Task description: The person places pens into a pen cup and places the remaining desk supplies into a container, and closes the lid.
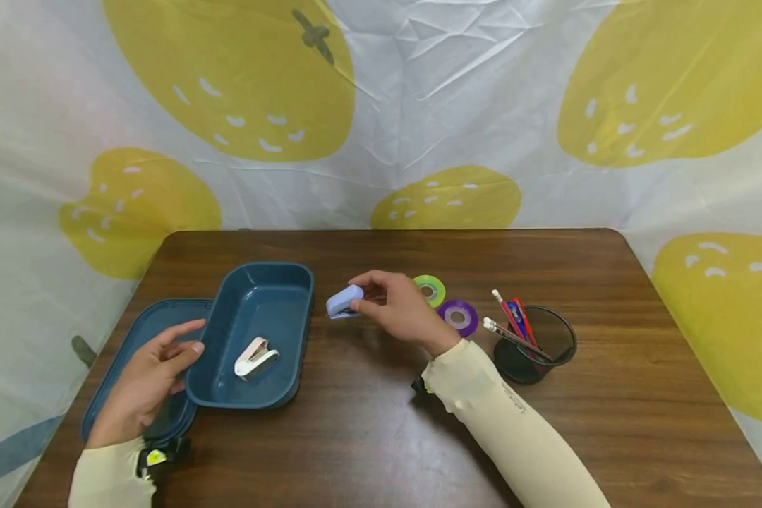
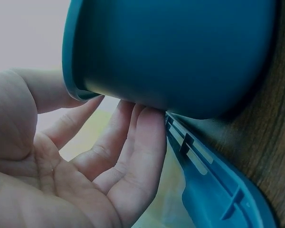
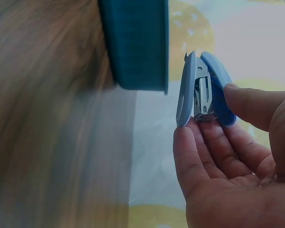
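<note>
Between thumb and fingers, my right hand (image 1: 396, 303) holds a small light-blue stapler (image 1: 344, 302) above the table, just right of the dark blue box. In the right wrist view the stapler (image 3: 204, 92) shows its metal inside between two blue halves. My left hand (image 1: 146, 377) is at the left side of the box (image 1: 307, 331). The left wrist view has its thumb at the rim of the box (image 2: 171, 52) and fingertips against the outer wall. A white and pink stapler (image 1: 254, 358) lies inside the box.
Under the box's left side lies a matching blue lid (image 1: 136, 339). Right of the right hand are a green tape roll (image 1: 436, 283) and a purple tape roll (image 1: 472, 308). A black mesh pen holder (image 1: 521, 367) with pencils and pens stands farther right. Patterned cloth (image 1: 381, 106) hangs behind the table.
</note>
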`<act>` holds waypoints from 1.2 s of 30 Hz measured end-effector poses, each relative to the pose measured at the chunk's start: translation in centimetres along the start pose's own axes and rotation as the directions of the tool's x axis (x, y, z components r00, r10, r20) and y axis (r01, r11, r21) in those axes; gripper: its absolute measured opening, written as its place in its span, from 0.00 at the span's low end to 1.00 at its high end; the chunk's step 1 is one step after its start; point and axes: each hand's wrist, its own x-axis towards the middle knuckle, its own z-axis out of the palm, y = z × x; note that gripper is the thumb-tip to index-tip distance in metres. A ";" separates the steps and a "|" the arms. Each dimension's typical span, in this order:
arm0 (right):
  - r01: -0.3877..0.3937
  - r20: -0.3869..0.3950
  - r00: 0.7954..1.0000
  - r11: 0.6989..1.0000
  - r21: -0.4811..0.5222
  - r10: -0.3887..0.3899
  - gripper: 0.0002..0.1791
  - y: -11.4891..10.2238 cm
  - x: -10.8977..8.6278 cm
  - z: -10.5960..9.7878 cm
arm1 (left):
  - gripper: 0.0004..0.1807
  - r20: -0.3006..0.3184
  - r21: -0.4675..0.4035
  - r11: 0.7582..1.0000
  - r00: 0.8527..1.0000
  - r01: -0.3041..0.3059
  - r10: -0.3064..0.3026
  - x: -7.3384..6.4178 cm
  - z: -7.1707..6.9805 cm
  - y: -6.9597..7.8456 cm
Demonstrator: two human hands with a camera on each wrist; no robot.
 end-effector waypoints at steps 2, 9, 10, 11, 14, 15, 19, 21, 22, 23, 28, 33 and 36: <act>0.007 0.004 1.000 1.000 0.002 -0.007 0.16 -0.4 0.3 0.2 | 0.33 0.002 -0.005 1.000 1.000 0.001 -0.001 0.0 0.0 0.0; 0.030 0.015 0.999 0.999 0.017 -0.030 0.17 -1.6 1.3 1.0 | 0.33 0.010 -0.018 1.000 1.000 0.000 0.000 0.0 -0.2 0.1; 0.030 0.016 0.999 0.999 0.017 -0.030 0.17 -1.7 1.4 1.1 | 0.33 0.011 -0.020 1.000 1.000 0.001 -0.001 0.0 -0.2 0.1; 0.030 0.018 0.999 0.999 0.016 -0.030 0.17 -1.8 1.5 1.2 | 0.33 0.010 -0.020 1.000 1.000 0.000 0.000 0.0 -0.2 0.1; 0.030 0.024 0.999 0.999 0.012 -0.030 0.16 -1.9 1.9 1.5 | 0.33 0.010 -0.011 1.000 1.000 -0.008 0.008 0.1 -0.2 -0.1; 0.032 0.026 0.999 0.999 0.011 -0.032 0.16 -2.0 2.0 1.6 | 0.34 0.010 -0.010 1.000 1.000 -0.012 0.012 0.1 -0.2 -0.1; 0.032 0.042 0.999 0.999 0.011 -0.033 0.16 -2.1 2.5 1.9 | 0.34 0.011 0.006 1.000 1.000 -0.022 0.022 0.1 -0.2 -0.4; 0.023 0.052 0.998 1.000 0.013 -0.024 0.16 -2.1 2.7 2.1 | 0.34 0.012 0.009 1.000 1.000 -0.024 0.024 0.0 -0.2 -0.5; 0.018 0.056 0.998 1.000 0.013 -0.019 0.16 -2.1 2.8 2.2 | 0.34 0.011 0.013 1.000 1.000 -0.026 0.025 0.0 -0.2 -0.5; 0.015 0.059 0.998 1.000 0.013 -0.015 0.16 -2.1 2.9 2.2 | 0.34 0.011 0.011 1.000 1.000 -0.028 0.027 0.0 -0.2 -0.5; 0.022 0.063 0.998 1.000 0.004 -0.022 0.16 -2.6 3.4 2.6 | 0.33 0.006 0.005 0.999 0.999 -0.036 0.036 0.0 -0.1 -0.5; 0.054 0.072 0.996 0.998 -0.023 -0.052 0.17 -3.0 4.2 3.4 | 0.33 -0.003 -0.002 0.999 0.999 -0.037 0.037 0.1 -0.1 -0.5; 0.065 0.083 0.995 0.997 -0.035 -0.062 0.18 -3.2 4.7 4.0 | 0.33 -0.005 -0.012 0.999 0.999 -0.038 0.038 0.1 -0.1 -0.6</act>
